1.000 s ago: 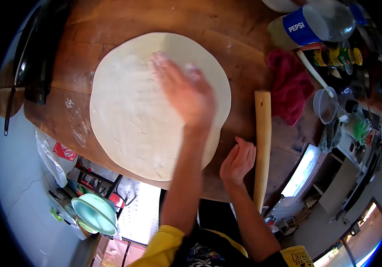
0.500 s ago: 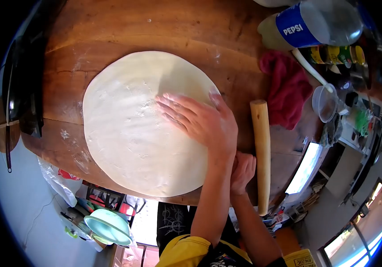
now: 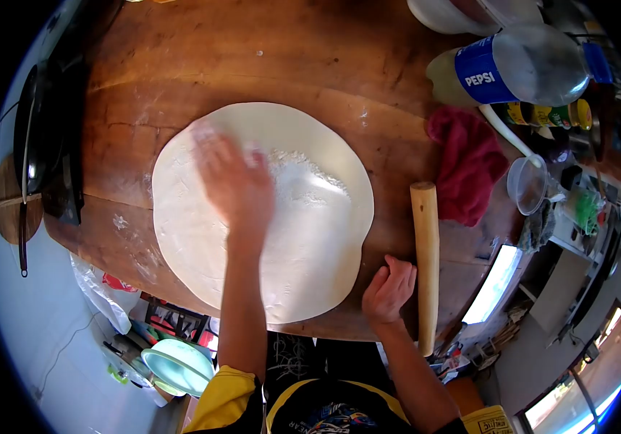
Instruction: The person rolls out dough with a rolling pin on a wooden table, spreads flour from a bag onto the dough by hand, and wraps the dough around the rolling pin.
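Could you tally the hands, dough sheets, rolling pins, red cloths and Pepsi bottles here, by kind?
Hands: 2 (left hand, right hand)
Dough sheet: 1
Rolling pin: 1
Red cloth: 1
Pepsi bottle: 1
Total: 6

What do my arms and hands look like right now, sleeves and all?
Both forearms are bare, with no watch. The left hand and right hand wear no gloves; the left is too blurred to check for rings. The short left sleeve shows yellow; the right sleeve has yellow with dark lettering. The shirt is black with yellow trim.
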